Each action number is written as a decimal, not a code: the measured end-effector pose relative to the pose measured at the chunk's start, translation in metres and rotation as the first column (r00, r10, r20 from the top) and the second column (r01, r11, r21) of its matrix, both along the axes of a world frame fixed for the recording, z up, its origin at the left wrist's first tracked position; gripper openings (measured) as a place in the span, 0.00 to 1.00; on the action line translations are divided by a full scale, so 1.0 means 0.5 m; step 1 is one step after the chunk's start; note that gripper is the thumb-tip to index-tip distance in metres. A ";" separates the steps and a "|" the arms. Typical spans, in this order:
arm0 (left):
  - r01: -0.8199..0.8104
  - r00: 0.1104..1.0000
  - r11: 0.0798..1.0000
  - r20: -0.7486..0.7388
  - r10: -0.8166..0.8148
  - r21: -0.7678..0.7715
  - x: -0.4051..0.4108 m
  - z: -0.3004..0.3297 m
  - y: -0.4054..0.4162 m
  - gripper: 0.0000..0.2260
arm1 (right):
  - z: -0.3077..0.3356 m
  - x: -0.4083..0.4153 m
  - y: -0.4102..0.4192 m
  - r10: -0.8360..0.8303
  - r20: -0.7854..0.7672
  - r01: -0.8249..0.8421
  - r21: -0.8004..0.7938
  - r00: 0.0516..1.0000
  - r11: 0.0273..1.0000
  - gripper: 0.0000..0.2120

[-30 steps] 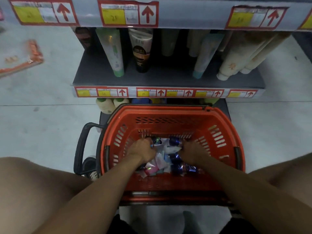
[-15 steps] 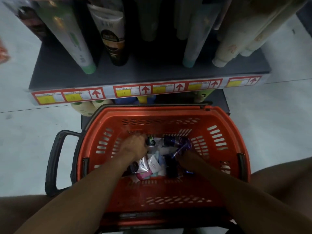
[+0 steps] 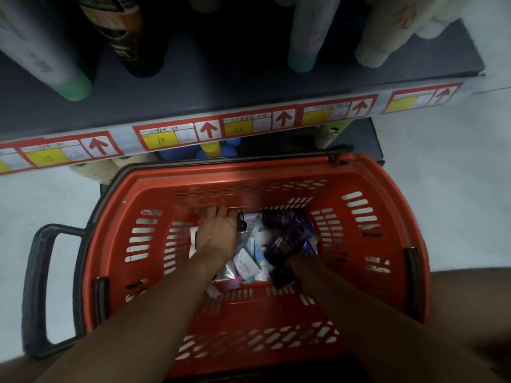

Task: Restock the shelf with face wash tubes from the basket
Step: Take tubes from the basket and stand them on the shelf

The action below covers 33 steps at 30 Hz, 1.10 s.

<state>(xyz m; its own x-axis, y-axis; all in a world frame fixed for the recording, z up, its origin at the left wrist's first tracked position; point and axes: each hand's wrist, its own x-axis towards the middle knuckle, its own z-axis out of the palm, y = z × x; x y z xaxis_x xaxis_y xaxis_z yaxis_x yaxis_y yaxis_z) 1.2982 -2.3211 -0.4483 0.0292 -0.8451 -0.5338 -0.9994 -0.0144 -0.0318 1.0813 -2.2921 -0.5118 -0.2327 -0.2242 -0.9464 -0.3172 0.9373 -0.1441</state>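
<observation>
Since a moment before, purple tubes (image 3: 287,239) were gathered in the right hand (image 3: 297,262), fingers hidden, while the left hand (image 3: 218,233) was curled over tubes in the basket (image 3: 387,189), nothing shelved yet.

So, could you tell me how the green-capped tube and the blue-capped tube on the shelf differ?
The green-capped tube stands at the shelf's left end, while the blue-capped tube stands right of centre. Its cap is bright green and looks wider; the other's is pale blue. The green-capped tube's body is whitish with grey print; the blue-capped tube's looks plain pale grey. Both stand cap down on the shelf.
</observation>
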 end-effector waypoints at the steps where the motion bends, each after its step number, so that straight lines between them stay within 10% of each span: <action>1: -0.016 1.000 1.000 0.018 0.016 0.002 -0.002 -0.003 0.001 0.22 | -0.010 0.001 -0.003 -0.039 -0.015 0.039 -0.017 0.999 0.999 0.13; 5: -0.066 0.996 0.998 0.066 0.066 -0.014 -0.005 -0.006 -0.002 0.17 | -0.070 -0.013 -0.016 -0.069 0.070 0.068 0.009 0.995 0.998 0.25; 9: -0.027 0.995 0.999 0.097 0.029 -0.024 -0.007 0.005 -0.005 0.16 | 0.040 0.013 -0.052 -0.072 0.016 0.073 -0.082 0.997 0.994 0.03; 14: -0.025 0.999 1.000 0.041 0.025 0.015 -0.002 0.009 -0.008 0.21 | 0.088 0.007 -0.066 0.089 -0.083 -0.102 -0.173 0.993 0.980 0.04; 24: -0.200 0.930 0.976 -0.331 0.160 -0.091 0.037 0.055 0.025 0.23 | 0.171 -0.008 -0.092 0.268 -0.030 -0.270 -0.149 0.963 0.951 0.08; 28: -0.489 0.665 0.868 -0.611 0.430 0.079 0.042 0.103 0.044 0.05 | 0.221 -0.012 -0.067 0.075 0.173 0.005 -0.420 0.982 0.908 0.07; 33: -0.676 0.170 0.632 -0.755 0.634 0.379 0.034 0.186 0.080 0.08 | 0.323 0.014 -0.045 0.038 0.454 0.087 -0.252 0.890 0.964 0.06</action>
<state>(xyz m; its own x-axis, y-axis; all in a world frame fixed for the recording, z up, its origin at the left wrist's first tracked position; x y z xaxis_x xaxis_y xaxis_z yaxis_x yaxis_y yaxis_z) 1.3152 -2.2810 -0.3552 0.1941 -0.7535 -0.6281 -0.1826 -0.6569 0.7315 1.0883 -2.3144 -0.3505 0.1962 -0.4751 -0.8578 -0.1363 0.8530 -0.5037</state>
